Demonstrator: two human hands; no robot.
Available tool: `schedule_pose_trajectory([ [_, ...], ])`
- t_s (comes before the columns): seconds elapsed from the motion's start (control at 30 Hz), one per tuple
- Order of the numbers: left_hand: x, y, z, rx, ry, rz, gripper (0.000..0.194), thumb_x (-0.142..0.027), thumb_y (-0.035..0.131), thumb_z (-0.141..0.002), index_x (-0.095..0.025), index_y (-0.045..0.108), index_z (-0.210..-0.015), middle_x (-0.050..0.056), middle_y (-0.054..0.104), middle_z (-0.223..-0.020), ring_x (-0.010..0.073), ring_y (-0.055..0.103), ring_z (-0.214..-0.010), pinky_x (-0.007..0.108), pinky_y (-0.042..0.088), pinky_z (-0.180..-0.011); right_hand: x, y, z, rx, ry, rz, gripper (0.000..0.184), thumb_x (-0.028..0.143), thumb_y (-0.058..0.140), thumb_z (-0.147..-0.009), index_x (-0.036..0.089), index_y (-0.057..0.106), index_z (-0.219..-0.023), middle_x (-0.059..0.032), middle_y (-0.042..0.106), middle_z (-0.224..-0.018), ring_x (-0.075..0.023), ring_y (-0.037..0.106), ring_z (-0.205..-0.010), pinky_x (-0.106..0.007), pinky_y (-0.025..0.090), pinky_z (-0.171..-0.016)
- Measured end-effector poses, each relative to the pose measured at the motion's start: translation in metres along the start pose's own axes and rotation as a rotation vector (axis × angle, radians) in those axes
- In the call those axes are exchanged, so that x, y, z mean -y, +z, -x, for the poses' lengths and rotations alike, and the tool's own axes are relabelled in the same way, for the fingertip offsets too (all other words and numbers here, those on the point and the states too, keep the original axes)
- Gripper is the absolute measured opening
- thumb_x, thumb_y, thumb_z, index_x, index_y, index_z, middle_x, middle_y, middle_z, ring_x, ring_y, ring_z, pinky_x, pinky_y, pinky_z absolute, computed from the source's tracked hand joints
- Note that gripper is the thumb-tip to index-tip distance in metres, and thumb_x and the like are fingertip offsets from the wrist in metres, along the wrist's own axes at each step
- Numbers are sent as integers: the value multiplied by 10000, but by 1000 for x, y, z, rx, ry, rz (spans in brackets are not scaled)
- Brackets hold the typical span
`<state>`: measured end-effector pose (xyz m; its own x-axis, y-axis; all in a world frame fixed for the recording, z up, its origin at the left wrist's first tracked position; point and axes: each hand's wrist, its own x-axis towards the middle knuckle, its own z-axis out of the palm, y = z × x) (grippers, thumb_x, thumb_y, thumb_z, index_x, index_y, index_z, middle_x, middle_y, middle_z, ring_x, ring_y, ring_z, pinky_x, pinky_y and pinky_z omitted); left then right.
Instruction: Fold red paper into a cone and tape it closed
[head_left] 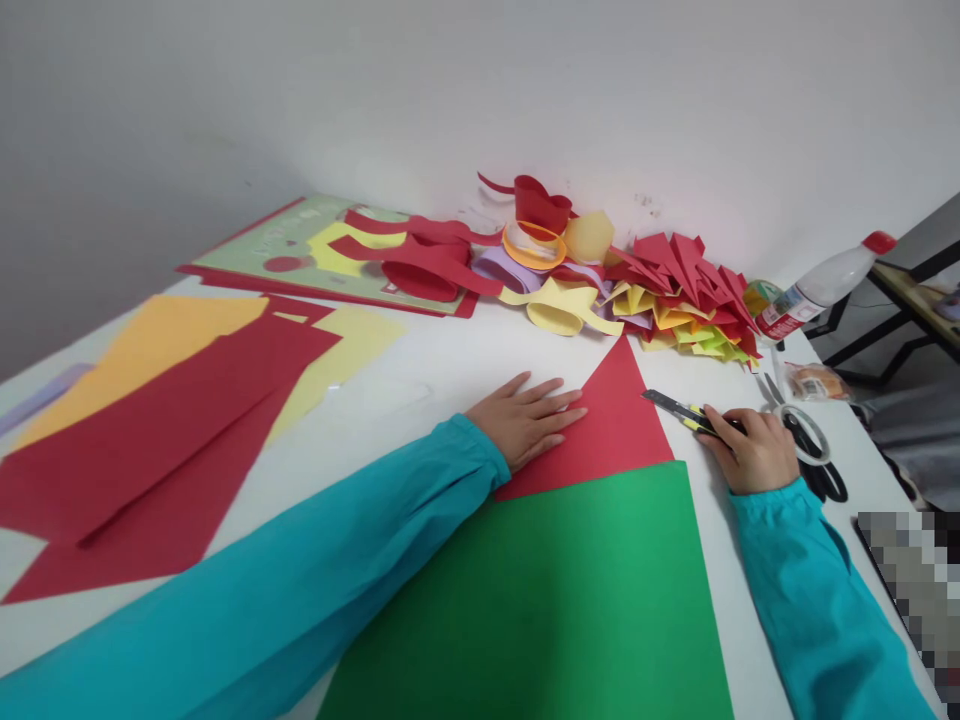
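My left hand (528, 419) lies flat with its fingers spread across a red sheet of paper (592, 440), whose pointed corner faces away from me. A green sheet (555, 590) overlaps the near part of the red one. To the right, my right hand (754, 448) is closed around a black and yellow utility knife (686, 412). Its blade is out and points left, close to the red sheet's right edge. A roll of tape (814, 433) and black-handled scissors (831, 484) lie just beyond my right hand.
Cut red paper (180, 430) and an orange sheet (150, 350) lie at the left. Folded paper pieces (682, 290) and curled paper cut-outs (555, 260) are heaped against the wall. A bottle (829, 285) with a red cap and a packaged snack (816, 382) are at the back right.
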<state>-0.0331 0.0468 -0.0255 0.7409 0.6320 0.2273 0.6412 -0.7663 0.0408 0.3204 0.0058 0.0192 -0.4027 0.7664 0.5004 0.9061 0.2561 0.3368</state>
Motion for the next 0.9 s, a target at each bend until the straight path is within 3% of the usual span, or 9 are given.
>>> schedule_pose_trajectory([
  [0.37, 0, -2, 0, 19, 1, 6, 506, -477, 89, -927, -341, 262, -1382, -28, 351, -1438, 195, 230, -1343, 438, 62, -1080, 2, -1, -1, -25, 41, 8, 284, 373, 545, -845, 284, 624, -1102, -65, 613, -944, -214, 445, -835, -324, 235, -643],
  [0.6, 0, -2, -1, 26, -4, 0, 504, -476, 96, -929, -336, 260, -1384, -30, 350, -1439, 190, 225, -1343, 432, 49, -1081, -1, -3, 2, 53, -9, -49, 289, 366, 519, -861, 275, 625, -1114, -63, 614, -939, -209, 455, -846, -318, 248, -651],
  [0.9, -2, -7, -1, 78, -7, -12, 512, -461, 79, -927, -321, 240, -1393, -19, 329, -1449, 214, 231, -1343, 467, 98, -1067, 9, -23, 7, 155, -99, -108, 326, 401, 478, -875, 270, 609, -1142, -61, 616, -914, -200, 470, -841, -308, 247, -642],
])
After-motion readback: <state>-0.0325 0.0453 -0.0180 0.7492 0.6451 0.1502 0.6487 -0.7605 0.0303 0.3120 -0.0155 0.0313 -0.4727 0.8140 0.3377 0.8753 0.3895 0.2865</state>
